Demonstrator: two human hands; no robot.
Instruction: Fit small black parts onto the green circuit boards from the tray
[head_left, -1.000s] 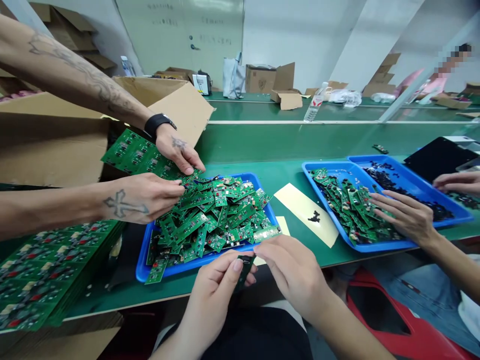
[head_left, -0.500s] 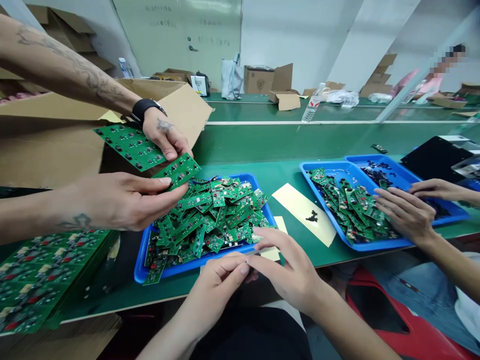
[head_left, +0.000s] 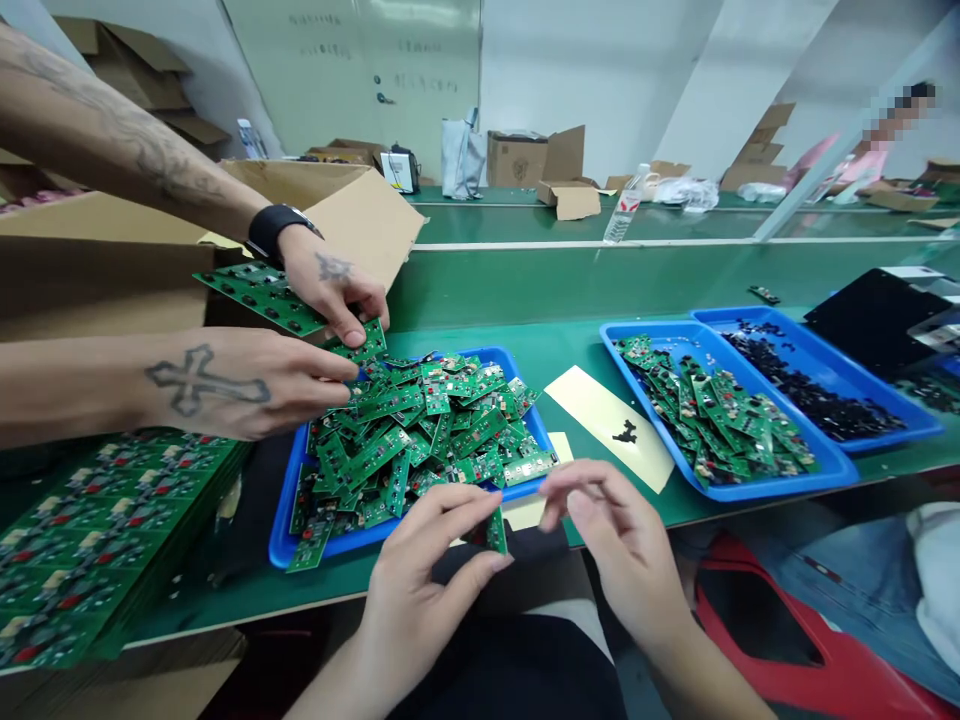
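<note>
My left hand [head_left: 439, 565] pinches a small green circuit board [head_left: 496, 530] between thumb and fingers, low in front of the blue tray [head_left: 279, 535]. My right hand [head_left: 619, 550] is a little to the right of that board, apart from it, its fingers loosely bent and spread with nothing visible in them. A heap of small circuit boards [head_left: 420, 430] fills the tray beyond my hands. At the left, another person's two hands [head_left: 330, 290] hold a larger green board panel [head_left: 259, 295] and a narrow board strip [head_left: 367, 345] over the tray's left side.
Stacked board panels [head_left: 97, 540] lie at the left by an open cardboard box [head_left: 367, 225]. Cream paper [head_left: 592, 410] bears small black pieces [head_left: 625, 430]. To the right are a second blue tray of boards [head_left: 712, 420] and one of black parts [head_left: 817, 390]. A bottle [head_left: 626, 208] stands behind.
My right hand has moved right, off the board, which now shows in my left hand. The other person's near hand has turned over. The hands over the right-hand trays have left view.
</note>
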